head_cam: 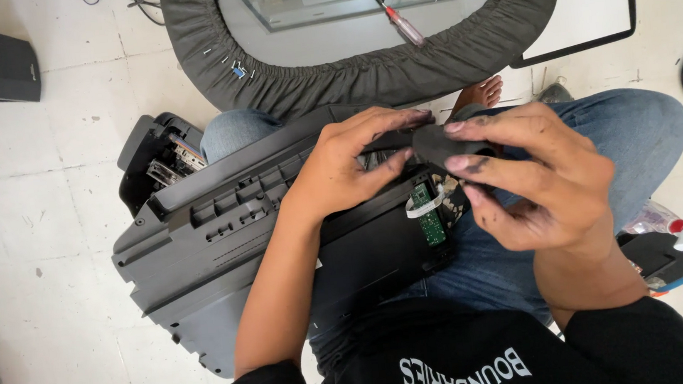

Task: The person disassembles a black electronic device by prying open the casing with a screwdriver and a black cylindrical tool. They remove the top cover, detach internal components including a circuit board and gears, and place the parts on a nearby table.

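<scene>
Black sleeves frame the lap, where a dark grey printer casing (221,237) is rested across jeans-clad legs. A small black part (429,143) is pinched above it: the left hand (347,166) and right hand (536,177) are both closed on its ends. A green circuit board (427,217) is exposed below. Ahead, a screwdriver (395,15) is seen on a cloth-edged table (331,84), which crowds the knees.

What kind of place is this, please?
Probably an informal repair spot on a tiled floor: an opened dark device casing with a green circuit board lies on the person's lap, and a red-handled screwdriver rests nearby.
</scene>
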